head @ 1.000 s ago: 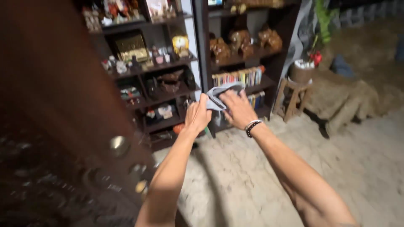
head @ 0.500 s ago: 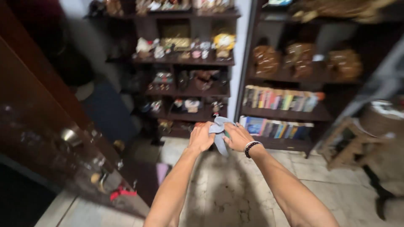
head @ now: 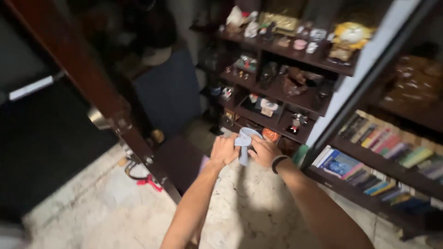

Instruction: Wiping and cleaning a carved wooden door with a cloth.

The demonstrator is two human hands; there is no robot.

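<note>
We hold a small grey-blue cloth [head: 243,144] between both hands, out in front of us above a pale stone floor [head: 249,216]. Our left hand [head: 224,150] is curled shut on the cloth's left edge, and our right hand [head: 265,151], with a dark bead bracelet [head: 278,162] at the wrist, pinches its right edge; the cloth loops up between them and a strip hangs down.

Just beyond the hands stands a dark wooden shelf unit [head: 295,87]. Its upper shelf carries small figurines, little cups and a yellow round-faced figure [head: 350,37]; the lower shelves hold more small trinkets, too blurred to name. To the right, past a white strip of wall [head: 360,78], a second dark bookcase [head: 392,161] holds rows of colourful books [head: 364,170] and brown carved pieces above.

On our left a dark reddish wooden door [head: 92,87] with metal fittings juts toward us, and something red [head: 148,181] lies on the floor by its foot
</note>
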